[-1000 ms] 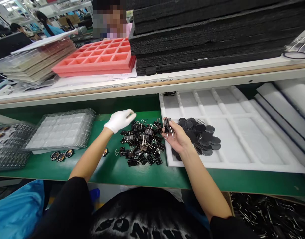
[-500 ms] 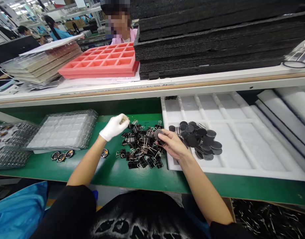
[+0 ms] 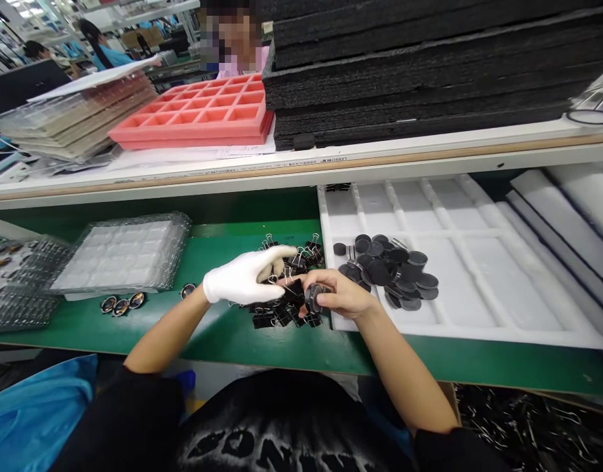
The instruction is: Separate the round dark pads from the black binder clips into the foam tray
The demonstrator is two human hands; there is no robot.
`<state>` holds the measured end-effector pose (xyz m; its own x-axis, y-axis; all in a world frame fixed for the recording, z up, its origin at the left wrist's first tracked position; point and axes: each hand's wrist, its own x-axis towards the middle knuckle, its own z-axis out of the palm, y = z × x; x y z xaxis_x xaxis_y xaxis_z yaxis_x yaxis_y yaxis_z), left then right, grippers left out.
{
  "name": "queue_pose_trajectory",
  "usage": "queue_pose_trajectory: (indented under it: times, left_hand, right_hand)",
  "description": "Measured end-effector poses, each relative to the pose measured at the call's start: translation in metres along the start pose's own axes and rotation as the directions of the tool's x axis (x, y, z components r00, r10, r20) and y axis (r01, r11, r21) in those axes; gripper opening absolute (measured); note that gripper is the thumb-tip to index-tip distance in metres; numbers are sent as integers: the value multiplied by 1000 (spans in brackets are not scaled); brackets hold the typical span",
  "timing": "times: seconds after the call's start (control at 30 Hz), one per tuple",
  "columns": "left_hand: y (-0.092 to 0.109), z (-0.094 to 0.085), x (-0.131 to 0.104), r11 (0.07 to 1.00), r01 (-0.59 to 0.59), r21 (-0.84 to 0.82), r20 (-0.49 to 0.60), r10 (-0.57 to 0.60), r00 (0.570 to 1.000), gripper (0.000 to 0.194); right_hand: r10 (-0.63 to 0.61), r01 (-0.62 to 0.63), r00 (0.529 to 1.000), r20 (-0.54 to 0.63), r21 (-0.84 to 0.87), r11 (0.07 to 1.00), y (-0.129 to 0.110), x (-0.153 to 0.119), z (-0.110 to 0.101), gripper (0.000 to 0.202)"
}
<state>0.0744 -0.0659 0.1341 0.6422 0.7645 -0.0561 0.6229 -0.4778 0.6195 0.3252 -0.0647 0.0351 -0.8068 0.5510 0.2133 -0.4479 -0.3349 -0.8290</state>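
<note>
My left hand (image 3: pixel 252 275), in a white glove, is over the pile of black binder clips (image 3: pixel 282 318). Its thumb and fingers are spread, close to a black binder clip (image 3: pixel 295 290) beside my right hand. Bare, my right hand (image 3: pixel 343 294) grips a dark round disc-shaped piece (image 3: pixel 315 298) between thumb and fingers. Whether this clip touches the piece, I cannot tell. To the right, a heap of dark round discs (image 3: pixel 397 269) lies on a white foam tray (image 3: pixel 478 288). Left of the glove, a small round piece with a shiny centre (image 3: pixel 187 290) rests on the green table.
Several similar round pieces (image 3: pixel 120 306) lie farther left, before a stack of clear plastic trays (image 3: pixel 119 252). A white shelf edge (image 3: pixel 223 176) crosses above, carrying a red foam tray (image 3: pixel 193 134) and black foam sheets (image 3: pixel 404 78). More clips (image 3: pixel 522 426) fill a box at lower right.
My left hand has moved right and down to my right hand, its fingers opening from a pinch. The right hand has shifted slightly lower. The single round piece now sits farther left.
</note>
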Motion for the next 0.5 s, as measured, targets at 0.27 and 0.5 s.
queue_pose_trajectory:
  times: [0.27,0.5]
  left_hand:
    - [16,12,16,975,201,93,-233,-175,957,24]
    - [20,18,11,944,266,196,-261,-211,942,33]
  right_hand:
    - [-171,107,948,-269,-236,966,2,2,-6,33]
    - [-304,50,873,-382,-550,834,-5,4,0,23]
